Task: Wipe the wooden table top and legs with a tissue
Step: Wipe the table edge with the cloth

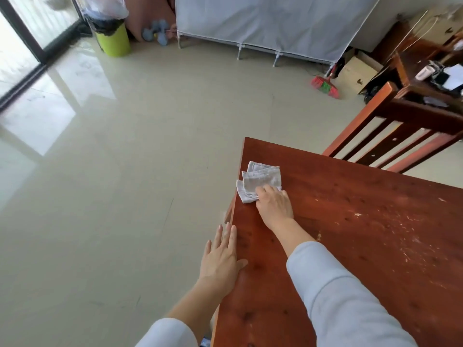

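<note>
A reddish-brown wooden table (350, 246) fills the lower right, its top speckled with pale crumbs and marks toward the right. A folded grey-white tissue (258, 180) lies near the table's left edge, close to the far corner. My right hand (274, 206) presses flat on the tissue's near corner, fingers covering part of it. My left hand (221, 259) rests flat with fingers together on the table's left edge, holding nothing. The table legs are hidden below the top.
A wooden chair (390, 136) stands at the table's far side. Glossy beige floor (125, 171) spreads to the left. Farther back are a green bin (115, 38), dumbbells (156, 32), a fabric wardrobe (263, 23), a red-green broom (324, 87) and a cluttered wooden desk (431, 71).
</note>
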`<state>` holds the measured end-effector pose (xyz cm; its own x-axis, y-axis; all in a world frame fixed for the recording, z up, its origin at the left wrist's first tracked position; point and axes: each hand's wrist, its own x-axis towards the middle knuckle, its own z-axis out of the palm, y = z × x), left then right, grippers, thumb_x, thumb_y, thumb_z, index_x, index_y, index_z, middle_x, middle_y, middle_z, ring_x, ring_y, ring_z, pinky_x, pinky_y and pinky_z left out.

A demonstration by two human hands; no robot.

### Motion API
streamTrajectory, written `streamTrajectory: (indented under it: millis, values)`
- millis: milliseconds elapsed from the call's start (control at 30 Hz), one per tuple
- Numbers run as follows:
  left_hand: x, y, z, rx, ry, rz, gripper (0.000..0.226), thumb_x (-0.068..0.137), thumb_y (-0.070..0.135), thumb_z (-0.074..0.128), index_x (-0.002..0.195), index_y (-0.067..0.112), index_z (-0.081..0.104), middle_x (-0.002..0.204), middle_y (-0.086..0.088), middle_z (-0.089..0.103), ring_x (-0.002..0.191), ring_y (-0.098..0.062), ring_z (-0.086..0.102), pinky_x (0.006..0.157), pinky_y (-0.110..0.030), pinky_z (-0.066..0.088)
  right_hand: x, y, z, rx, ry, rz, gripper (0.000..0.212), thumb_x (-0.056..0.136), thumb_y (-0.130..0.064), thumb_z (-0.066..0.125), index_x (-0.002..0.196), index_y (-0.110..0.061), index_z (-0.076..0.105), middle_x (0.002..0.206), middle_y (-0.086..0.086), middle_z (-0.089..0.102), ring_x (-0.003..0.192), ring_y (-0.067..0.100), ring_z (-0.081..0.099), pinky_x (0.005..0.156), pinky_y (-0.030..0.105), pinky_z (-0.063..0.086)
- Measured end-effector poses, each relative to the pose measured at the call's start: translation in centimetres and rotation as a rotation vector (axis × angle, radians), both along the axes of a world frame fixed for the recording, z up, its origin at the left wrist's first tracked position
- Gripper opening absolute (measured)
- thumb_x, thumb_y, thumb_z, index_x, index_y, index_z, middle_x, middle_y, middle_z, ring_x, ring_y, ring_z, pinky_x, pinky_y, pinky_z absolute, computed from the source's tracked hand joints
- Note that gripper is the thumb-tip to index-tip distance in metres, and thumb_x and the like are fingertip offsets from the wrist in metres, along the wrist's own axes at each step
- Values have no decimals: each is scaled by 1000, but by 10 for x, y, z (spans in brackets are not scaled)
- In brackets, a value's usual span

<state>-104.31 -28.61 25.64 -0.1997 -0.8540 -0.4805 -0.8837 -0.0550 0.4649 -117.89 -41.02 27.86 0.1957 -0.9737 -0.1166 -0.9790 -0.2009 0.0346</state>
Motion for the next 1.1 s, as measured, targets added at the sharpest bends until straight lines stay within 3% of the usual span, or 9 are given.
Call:
streamTrajectory:
  millis: [133,367,500,733,900,1100]
  values:
    - [32,-7,10,133,180,44,75,94,48,40,149,25,-5,158,10,-7,146,-16,-6,119,-37,11,17,12,-3,56,-160,-80,15,92,-12,45,100,-10,57,117,4,53,105,25,53,83,34,42]
    - [162,9,26,64,137,399,70,96,41,41,150,14,4,158,-3,10,144,-20,14,114,-30,15,129,37,0,189,-350,-40,21,91,-19,46,106,-8,56,117,8,55,114,26,46,89,34,37]
    - [265,32,36,28,92,591,69,96,38,42,150,13,6,157,-6,13,143,-24,17,114,-33,18,238,50,14,263,-506,36,13,93,-23,47,88,-13,54,103,10,58,105,26,49,71,29,31]
    - [475,119,57,-60,-20,857,67,96,39,41,149,14,9,157,-5,15,143,-24,18,115,-39,22,474,100,40,372,-532,284,29,90,-20,48,64,-23,33,83,1,48,83,22,44,63,29,29]
    - [608,197,71,-99,-109,1098,66,96,38,42,149,15,10,157,-5,14,143,-25,18,115,-41,22,635,153,53,451,-549,500,31,88,-18,49,62,-22,32,82,4,49,79,24,46,62,28,29]
    - [716,275,66,-79,-94,1395,64,97,34,39,150,14,9,158,-6,8,145,-24,10,116,-39,14,800,214,58,542,-438,810,23,87,-16,47,64,-17,39,83,5,49,77,22,44,63,28,30]
